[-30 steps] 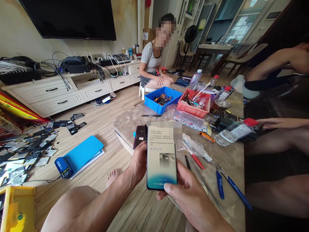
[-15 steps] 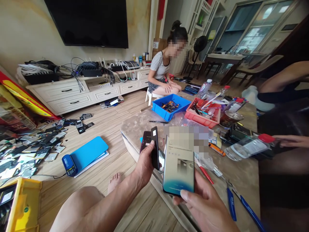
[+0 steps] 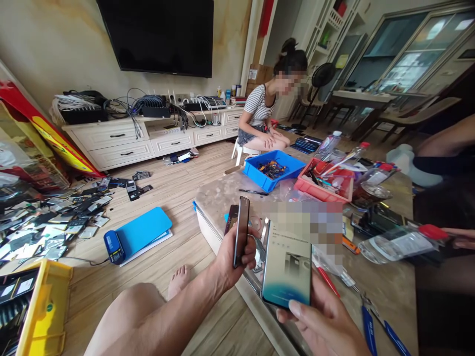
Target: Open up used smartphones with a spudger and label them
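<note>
My left hand (image 3: 232, 257) is wrapped round a dark smartphone (image 3: 242, 230), standing nearly upright and seen at a steep angle. My right hand (image 3: 322, 316) grips a larger smartphone (image 3: 287, 267) by its lower right side, thumb near the bottom edge; its screen is lit, and part of it is blurred out. Behind my left hand, another dark phone (image 3: 230, 217) lies on the stone-topped table (image 3: 218, 193), partly hidden. A clear plastic bag and a red pen-like tool (image 3: 328, 277) lie past the right phone.
A blue bin (image 3: 256, 173) of small parts and a red basket (image 3: 322, 185) of tools stand on the table. Blue-handled pliers (image 3: 369, 329) lie at right, near a bottle (image 3: 397, 244). Another person (image 3: 260, 111) sits beyond; a yellow crate (image 3: 46, 306) stands at left.
My left hand has turned its phone more upright, and its fingers now show curled round the far side. The right hand keeps its phone. The whole view has swung left.
</note>
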Demonstrator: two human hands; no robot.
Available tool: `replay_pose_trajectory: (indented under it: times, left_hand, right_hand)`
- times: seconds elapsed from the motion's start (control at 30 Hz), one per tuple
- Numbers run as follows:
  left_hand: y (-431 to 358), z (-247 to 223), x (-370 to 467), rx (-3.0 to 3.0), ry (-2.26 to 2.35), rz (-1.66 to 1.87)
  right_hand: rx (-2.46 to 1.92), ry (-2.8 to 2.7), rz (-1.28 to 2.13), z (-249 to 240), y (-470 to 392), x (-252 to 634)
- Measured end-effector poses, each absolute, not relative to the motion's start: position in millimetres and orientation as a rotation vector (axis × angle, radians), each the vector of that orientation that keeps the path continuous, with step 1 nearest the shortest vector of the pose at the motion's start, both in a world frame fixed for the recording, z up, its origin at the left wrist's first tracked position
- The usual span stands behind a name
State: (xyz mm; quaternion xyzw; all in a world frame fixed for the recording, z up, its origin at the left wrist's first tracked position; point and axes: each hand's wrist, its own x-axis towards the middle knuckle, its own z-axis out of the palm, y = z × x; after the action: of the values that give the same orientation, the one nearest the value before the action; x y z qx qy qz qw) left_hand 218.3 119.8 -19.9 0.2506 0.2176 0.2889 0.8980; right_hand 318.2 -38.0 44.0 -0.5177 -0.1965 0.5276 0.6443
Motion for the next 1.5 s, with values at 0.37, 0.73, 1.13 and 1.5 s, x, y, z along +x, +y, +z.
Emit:
replay_pose_trajectory:
  times: [0.37,0.73,1.13,1.5]
  left_hand:
    - [118,-11,220,0.511,0.487,0.614]
    - [114,-6,216,0.539,0.503,0.602]
    - [112,-4,216,0.537,0.488,0.600]
    - [108,5,220,0.489,0.574,0.549]
  right_hand:
    - [-1.145,-0.460,1.251,36,-37,326]
    - [-0.870,-0.403,1.321,34,-34,335]
    - [-0.802,-0.453,1.325,33,-33,335]
    - [-0.747,-0.517,1.353,37,-34,336]
